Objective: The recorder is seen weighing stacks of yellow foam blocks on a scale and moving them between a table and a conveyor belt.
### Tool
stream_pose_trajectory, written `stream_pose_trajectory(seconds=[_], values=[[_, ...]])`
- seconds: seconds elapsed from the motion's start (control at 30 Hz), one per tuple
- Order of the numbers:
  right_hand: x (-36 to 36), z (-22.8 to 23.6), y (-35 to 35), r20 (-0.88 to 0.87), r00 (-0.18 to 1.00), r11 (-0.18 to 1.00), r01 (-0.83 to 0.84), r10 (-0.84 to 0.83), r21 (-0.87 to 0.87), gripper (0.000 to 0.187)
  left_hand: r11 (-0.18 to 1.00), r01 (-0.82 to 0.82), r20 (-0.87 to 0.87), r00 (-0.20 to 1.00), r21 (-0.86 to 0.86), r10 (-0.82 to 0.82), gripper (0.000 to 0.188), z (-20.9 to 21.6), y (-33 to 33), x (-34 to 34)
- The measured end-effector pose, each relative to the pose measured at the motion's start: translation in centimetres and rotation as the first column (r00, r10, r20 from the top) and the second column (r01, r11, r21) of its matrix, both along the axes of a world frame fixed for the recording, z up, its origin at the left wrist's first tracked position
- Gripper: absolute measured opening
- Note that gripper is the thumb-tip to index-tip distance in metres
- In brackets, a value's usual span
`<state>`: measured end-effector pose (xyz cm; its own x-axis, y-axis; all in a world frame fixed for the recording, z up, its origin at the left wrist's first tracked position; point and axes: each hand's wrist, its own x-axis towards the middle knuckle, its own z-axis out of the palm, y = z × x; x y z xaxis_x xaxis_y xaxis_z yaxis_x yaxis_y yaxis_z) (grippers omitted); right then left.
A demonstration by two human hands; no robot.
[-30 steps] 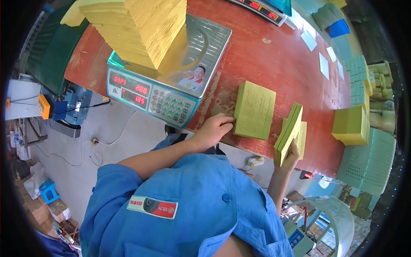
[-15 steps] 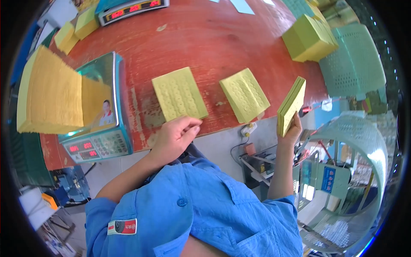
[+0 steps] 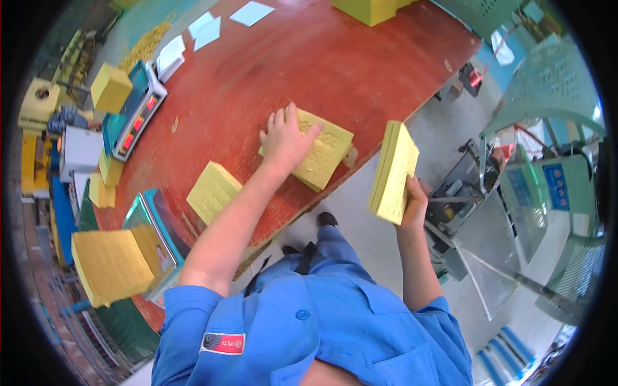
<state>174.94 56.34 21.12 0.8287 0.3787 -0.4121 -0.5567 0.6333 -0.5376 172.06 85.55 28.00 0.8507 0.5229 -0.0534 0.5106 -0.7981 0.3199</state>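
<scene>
My left hand (image 3: 286,143) lies with its fingers spread over a stack of yellow embossed paper sheets (image 3: 325,157) near the table's edge. A few sheet edges show under it, slightly out of line. Off the table's right edge, my right hand (image 3: 415,204) grips a thin bundle of yellow paper sheets (image 3: 394,170) by its lower end. The bundle stands tilted, with its layered edge facing left. Left of my left forearm, another stack of yellow embossed sheets (image 3: 212,192) rests on the table, partly covered by the arm.
On the left, a teal weighing scale (image 3: 168,222) carries a tall yellow paper stack (image 3: 111,267). Beyond it is a second scale (image 3: 132,116) with a yellow block. Pale sheets (image 3: 252,13) and a yellow stack (image 3: 367,9) lie at the far side. Green plastic chairs (image 3: 547,90) stand right.
The view has turned to the right. My left hand, earlier curled at the near edge of the left stack, has reached across onto the other stack and spread. My right hand still holds its bundle.
</scene>
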Motion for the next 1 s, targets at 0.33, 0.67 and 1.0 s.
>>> stream_pose_trajectory(seconds=[0.33,0.67,1.0], values=[[-4.2,-2.2,-2.4,-0.117,0.993,0.995,-0.016,0.028,0.099,0.055,0.664,0.742,0.161,0.647,0.093,-0.745,0.061,0.0,0.2,-2.3],[-2.6,-1.1,-0.9,-0.117,0.993,0.993,0.002,0.012,0.12,0.055,0.856,0.501,0.258,0.817,0.125,-0.516,0.073,0.4,-0.9,-4.3],[-0.9,1.8,3.1,0.058,0.967,0.952,-0.254,0.248,0.172,0.053,0.938,0.228,0.104,0.973,-0.262,-0.208,0.097,2.0,-7.2,-15.4]])
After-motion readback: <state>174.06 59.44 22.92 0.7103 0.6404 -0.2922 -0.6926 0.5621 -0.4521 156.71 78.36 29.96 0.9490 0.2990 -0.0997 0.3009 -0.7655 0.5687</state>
